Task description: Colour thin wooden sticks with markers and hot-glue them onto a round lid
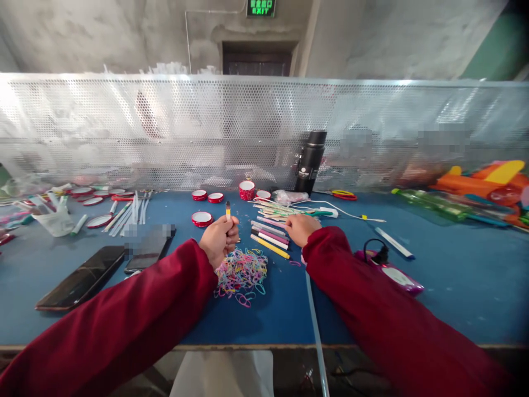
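Observation:
My left hand [220, 238] is closed in a fist around a yellow pen [227, 211] that stands upright out of it. Just below that hand lies a heap of coloured rubber bands [242, 273] on the blue table [173, 309]. My right hand [300, 228] rests knuckles-up on a row of coloured pens [270, 234], its fingers curled onto them; what it grips is hidden. Both arms wear dark red sleeves.
Red tape rolls [202, 219] and a black flask [309, 161] stand behind the pens. Two dark phones [80, 281] lie at left, more pens and rolls at far left. A pink device with cable [388, 267] and colourful toys [487, 184] sit at right. A perforated metal screen [264, 127] bounds the back.

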A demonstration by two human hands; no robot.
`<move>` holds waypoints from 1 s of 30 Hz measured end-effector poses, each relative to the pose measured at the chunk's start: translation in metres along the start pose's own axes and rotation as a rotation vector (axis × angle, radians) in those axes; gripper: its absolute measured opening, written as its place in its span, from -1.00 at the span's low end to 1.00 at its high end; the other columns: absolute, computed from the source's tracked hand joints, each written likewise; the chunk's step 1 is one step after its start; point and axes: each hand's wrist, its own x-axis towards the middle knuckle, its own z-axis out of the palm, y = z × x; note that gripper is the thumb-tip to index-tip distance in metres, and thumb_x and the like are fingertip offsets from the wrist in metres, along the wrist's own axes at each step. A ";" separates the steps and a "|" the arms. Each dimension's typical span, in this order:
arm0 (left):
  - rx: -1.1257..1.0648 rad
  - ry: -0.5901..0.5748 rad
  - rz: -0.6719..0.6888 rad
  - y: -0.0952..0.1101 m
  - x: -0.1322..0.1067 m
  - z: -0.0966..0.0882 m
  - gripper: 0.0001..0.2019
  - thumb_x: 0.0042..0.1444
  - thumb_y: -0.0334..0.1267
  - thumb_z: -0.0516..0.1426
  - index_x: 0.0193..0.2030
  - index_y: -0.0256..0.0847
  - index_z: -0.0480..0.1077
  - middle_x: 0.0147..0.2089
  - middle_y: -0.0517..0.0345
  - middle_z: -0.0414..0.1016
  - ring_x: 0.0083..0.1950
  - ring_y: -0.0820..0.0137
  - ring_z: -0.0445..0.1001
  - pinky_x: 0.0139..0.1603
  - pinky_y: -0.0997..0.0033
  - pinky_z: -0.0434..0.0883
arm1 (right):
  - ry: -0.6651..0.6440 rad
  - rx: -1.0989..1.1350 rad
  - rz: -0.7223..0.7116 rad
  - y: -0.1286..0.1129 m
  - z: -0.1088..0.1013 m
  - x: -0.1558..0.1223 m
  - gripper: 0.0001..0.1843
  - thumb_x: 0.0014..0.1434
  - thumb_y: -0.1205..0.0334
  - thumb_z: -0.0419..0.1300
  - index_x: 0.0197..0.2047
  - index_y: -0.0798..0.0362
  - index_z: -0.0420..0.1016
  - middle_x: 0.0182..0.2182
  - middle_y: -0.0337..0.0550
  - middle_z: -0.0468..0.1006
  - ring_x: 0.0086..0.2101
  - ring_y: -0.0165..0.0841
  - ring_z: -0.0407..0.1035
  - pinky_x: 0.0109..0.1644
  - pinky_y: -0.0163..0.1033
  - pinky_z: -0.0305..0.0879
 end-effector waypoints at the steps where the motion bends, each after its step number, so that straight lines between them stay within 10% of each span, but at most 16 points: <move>1: -0.004 0.012 0.003 0.000 0.000 0.000 -0.95 0.18 -0.33 -0.01 -0.32 -0.21 0.19 -0.55 0.36 -0.03 -0.67 0.67 -0.06 -0.66 0.64 -0.17 | 0.019 0.024 0.013 -0.001 -0.002 0.000 -0.83 0.14 0.19 0.13 -0.35 0.03 0.53 -0.32 -0.04 0.58 -0.30 -0.24 0.42 -0.27 -0.23 0.19; 8: 0.080 0.181 0.128 0.001 0.011 -0.007 -0.79 0.06 -0.38 0.13 -0.13 -0.25 0.31 -0.60 0.42 -0.06 -0.69 0.68 -0.10 -0.68 0.62 -0.17 | 0.084 0.552 -0.122 -0.014 -0.022 -0.011 -0.82 0.18 0.14 0.10 -0.26 0.06 0.44 -0.35 -0.17 0.57 -0.34 -0.36 0.44 -0.25 -0.30 0.28; 18: 0.147 0.119 0.148 -0.002 0.013 -0.008 -0.69 -0.03 -0.14 0.29 -0.24 -0.24 0.32 -0.63 0.45 -0.08 -0.70 0.70 -0.14 -0.69 0.59 -0.22 | 0.149 0.640 -0.370 -0.038 -0.067 -0.032 -0.84 0.19 0.15 0.15 -0.25 0.04 0.49 -0.30 -0.16 0.58 -0.30 -0.34 0.42 -0.17 -0.24 0.29; 30: 0.050 -0.053 0.167 0.002 0.004 0.000 -0.67 -0.04 -0.08 0.29 -0.28 -0.22 0.29 -0.63 0.45 -0.12 -0.67 0.68 -0.16 -0.67 0.57 -0.22 | 0.067 1.528 -0.177 -0.072 -0.066 -0.043 -0.68 0.01 0.12 0.35 -0.16 0.00 0.44 -0.40 -0.31 0.43 -0.41 -0.48 0.33 -0.33 -0.34 0.29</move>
